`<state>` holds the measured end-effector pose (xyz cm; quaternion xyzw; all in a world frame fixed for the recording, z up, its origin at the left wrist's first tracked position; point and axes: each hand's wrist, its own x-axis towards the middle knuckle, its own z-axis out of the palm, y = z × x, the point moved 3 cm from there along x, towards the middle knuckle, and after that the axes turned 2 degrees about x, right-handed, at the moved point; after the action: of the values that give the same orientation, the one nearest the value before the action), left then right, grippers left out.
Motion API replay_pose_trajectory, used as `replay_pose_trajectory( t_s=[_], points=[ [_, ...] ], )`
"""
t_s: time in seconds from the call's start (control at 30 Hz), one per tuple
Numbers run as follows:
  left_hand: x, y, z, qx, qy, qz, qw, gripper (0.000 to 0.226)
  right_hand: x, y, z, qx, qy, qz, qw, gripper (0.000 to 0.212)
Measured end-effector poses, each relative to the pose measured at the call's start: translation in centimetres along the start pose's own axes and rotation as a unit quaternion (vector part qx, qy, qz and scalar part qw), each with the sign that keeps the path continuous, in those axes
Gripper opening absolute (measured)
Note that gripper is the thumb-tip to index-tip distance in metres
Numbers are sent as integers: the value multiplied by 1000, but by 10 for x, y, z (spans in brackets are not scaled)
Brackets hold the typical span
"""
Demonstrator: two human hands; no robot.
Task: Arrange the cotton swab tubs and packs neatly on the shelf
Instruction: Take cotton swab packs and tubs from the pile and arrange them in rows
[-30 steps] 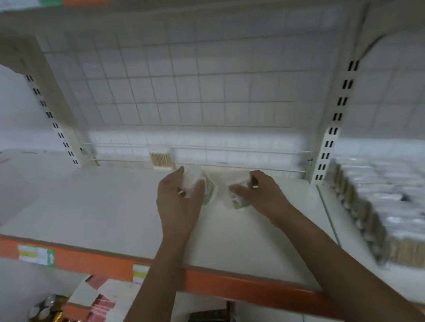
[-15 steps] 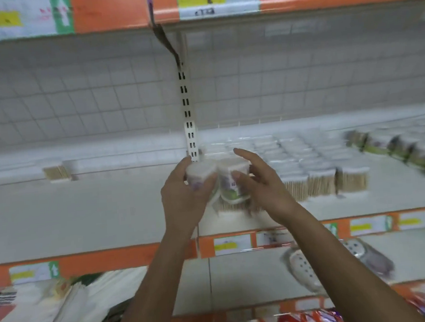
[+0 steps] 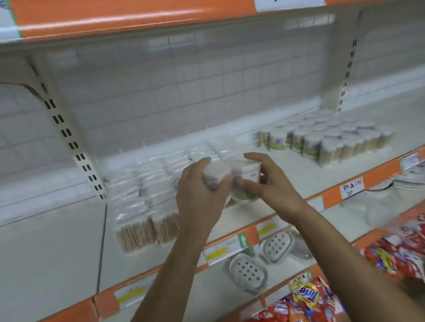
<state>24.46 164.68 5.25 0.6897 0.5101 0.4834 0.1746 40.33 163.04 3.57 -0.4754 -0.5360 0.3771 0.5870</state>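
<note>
While left hand (image 3: 199,197) grips tub (image 3: 215,173), right hand (image 3: 269,184) grips second tub (image 3: 249,172).

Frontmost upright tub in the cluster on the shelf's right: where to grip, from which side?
Probably the lid rim of the frontmost tub, from above and front: it stands upright, and neighbouring tubs crowd its sides and back, leaving top and front free.

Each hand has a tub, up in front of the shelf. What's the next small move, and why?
Probably carry both rightward and set them beside the rows of tubs. The left hand grips the left tub, the right hand the right tub, both in front of the flat packs, not with their own kind; bare shelf lies by the rows' near edge.
</note>
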Motion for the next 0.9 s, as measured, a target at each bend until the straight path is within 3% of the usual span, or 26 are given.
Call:
replay_pose_trajectory(
  t_s=[0.37,0.63,0.8,0.9],
  points=[
    [52,54,118,-5,-59,76,995,47,64,9,-113,-50,103,26,993,49],
    [75,71,191,60,-49,60,995,43,123,32,-180,-97,57,24,993,49],
    [78,73,233,147,-88,-6,985,49,170,35,-215,-220,-15,-10,975,63],
    [71,71,253,170,-125,-45,977,50,190,36,-223,-293,-79,-31,952,61]
  ],
)
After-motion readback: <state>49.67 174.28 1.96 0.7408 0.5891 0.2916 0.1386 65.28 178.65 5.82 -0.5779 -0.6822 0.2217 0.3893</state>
